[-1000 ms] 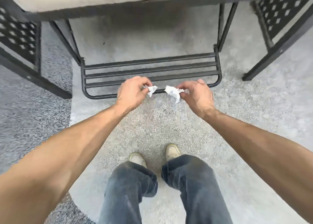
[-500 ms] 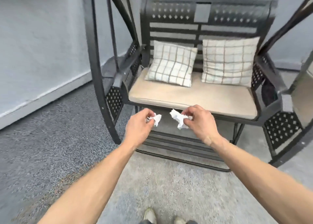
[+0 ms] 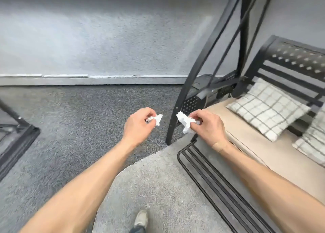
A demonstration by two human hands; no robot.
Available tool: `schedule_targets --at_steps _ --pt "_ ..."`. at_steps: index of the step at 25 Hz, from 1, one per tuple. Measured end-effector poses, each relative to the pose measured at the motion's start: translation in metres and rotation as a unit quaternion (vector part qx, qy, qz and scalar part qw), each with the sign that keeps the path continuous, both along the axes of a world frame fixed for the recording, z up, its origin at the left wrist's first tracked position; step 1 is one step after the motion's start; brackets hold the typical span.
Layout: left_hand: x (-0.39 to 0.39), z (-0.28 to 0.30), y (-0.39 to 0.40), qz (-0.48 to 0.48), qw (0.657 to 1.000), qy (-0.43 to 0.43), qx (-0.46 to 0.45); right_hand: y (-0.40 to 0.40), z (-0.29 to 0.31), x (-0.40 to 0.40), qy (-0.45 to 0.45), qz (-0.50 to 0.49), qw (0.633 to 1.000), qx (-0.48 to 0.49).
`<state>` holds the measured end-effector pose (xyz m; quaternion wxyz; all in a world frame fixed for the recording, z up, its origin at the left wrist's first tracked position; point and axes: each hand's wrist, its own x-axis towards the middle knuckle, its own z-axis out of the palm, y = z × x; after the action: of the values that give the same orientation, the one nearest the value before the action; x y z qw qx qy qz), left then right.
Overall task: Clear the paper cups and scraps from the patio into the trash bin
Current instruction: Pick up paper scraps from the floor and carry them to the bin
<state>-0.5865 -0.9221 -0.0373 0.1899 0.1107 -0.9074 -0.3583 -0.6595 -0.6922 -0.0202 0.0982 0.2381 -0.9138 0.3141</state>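
Pinching a crumpled white paper scrap between thumb and curled fingers, the left hand is held out above the dark floor. A second, larger crumpled scrap is pinched in the grip of the right hand, beside the black frame leg of the swing seat. Two checked cushions are seen lying on the seat's beige pad.
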Motion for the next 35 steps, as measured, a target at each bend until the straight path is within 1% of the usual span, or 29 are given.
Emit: schedule_targets --at_steps 4,8,13,17,20,25,27,30,35 --pt "0.097 0.004 -0.052 0.135 0.991 0.002 0.005 -0.080 0.005 0.033 -0.005 0.127 0.992 0.013" --pt "0.199 0.009 -0.090 0.252 0.968 -0.001 0.004 -0.161 0.007 0.095 -0.014 0.258 0.966 0.014" --pt "0.337 0.016 -0.121 0.385 0.923 0.020 -0.006 -0.251 0.016 0.202 -0.004 0.388 0.922 0.016" --pt "0.460 0.015 -0.137 0.473 0.881 0.020 -0.020 -0.313 0.020 0.310 -0.008 0.476 0.879 0.006" --pt "0.546 0.012 -0.145 0.521 0.853 0.026 -0.004 -0.349 0.020 0.394 -0.007 0.535 0.845 0.012" --pt "0.660 0.004 -0.163 0.571 0.820 0.034 0.016 -0.393 0.014 0.515 -0.015 0.598 0.801 0.014" --pt "0.693 -0.003 -0.168 0.586 0.809 0.041 0.024 -0.408 0.008 0.551 -0.016 0.615 0.788 0.020" --pt "0.735 -0.015 -0.170 0.598 0.800 0.027 0.031 -0.424 -0.004 0.596 -0.013 0.631 0.775 0.043" --pt "0.785 -0.039 -0.176 0.634 0.770 0.040 0.058 -0.447 -0.031 0.640 -0.012 0.655 0.751 0.082"
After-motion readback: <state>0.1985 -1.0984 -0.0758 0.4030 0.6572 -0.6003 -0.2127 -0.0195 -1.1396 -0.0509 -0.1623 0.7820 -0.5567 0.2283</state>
